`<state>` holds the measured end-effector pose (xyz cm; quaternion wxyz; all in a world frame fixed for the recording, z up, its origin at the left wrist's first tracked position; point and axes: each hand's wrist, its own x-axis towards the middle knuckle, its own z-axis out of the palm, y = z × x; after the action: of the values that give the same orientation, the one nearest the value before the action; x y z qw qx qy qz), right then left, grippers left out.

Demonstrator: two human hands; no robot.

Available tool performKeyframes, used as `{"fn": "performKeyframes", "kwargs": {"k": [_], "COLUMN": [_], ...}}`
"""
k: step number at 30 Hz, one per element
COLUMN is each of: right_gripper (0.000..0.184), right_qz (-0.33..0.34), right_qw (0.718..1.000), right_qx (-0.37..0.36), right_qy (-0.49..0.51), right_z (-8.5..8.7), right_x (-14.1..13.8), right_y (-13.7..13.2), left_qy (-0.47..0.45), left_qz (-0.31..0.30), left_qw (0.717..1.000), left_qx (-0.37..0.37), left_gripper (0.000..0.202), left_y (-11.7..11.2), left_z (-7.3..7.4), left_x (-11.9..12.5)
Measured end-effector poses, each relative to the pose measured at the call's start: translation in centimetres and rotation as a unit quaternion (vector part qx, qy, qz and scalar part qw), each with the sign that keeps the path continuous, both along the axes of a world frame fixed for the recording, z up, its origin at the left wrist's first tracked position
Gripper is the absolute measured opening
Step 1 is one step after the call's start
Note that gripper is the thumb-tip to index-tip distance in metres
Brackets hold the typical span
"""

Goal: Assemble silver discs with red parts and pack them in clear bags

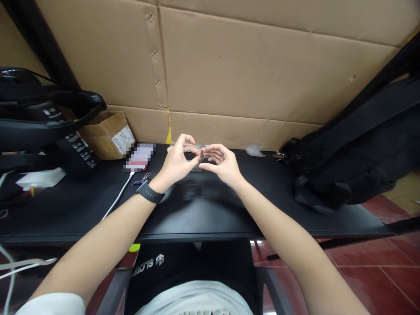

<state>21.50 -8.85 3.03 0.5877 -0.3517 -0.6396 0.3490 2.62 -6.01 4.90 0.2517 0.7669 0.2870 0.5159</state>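
Observation:
Both my hands meet above the middle of the black table [98, 205]. My left hand [177, 162], with a dark watch [149, 192] on its wrist, pinches a small dark round piece [201, 156] between thumb and fingers. My right hand [221, 164] pinches the same small piece from the other side, fingers curled. A clear plastic packet [198, 146] lies just behind the fingers; whether a hand touches it I cannot tell.
A cardboard wall [262, 65] backs the table. A small cardboard box [108, 135] and black gear [39, 122] sit at the left, a white cable [118, 197] and keys [142, 179] near my left wrist. A black bag [361, 153] leans at the right. Crumpled clear plastic [256, 151] lies by the wall.

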Motion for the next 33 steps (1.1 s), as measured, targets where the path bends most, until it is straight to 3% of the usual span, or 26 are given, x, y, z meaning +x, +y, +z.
{"fn": "performKeyframes", "kwargs": {"k": [9,13,18,25,29,33], "right_gripper": [0.037,0.042,0.049,0.041,0.039,0.04], "right_qz": [0.016,0.012,-0.014,0.022,0.03,0.022], "right_qw": [0.998,0.998,0.999,0.999,0.998,0.998], "right_qx": [0.051,0.042,0.031,0.034,0.028,0.027], "right_qy": [-0.025,-0.033,-0.028,-0.031,-0.044,-0.052], "right_z": [0.5,0.6,0.6,0.6,0.8,0.8], "right_x": [0.3,0.6,1.0,1.2,1.5,1.6], "right_y": [-0.2,-0.1,0.1,0.3,0.3,0.3], "left_qy": [0.01,0.028,0.082,0.032,0.008,-0.014], "left_qz": [-0.02,0.006,0.02,0.007,-0.022,-0.038], "left_qw": [1.0,1.0,0.995,0.999,1.0,0.999], "left_qx": [0.009,0.013,0.053,0.026,0.009,-0.019], "left_gripper": [0.034,0.035,0.017,0.007,0.008,0.024], "left_y": [-0.6,-0.7,-0.8,0.1,0.4,0.5], "left_z": [0.8,0.6,0.5,-0.3,-0.8,-1.1], "left_x": [0.0,0.2,0.3,0.2,0.6,0.8]}}
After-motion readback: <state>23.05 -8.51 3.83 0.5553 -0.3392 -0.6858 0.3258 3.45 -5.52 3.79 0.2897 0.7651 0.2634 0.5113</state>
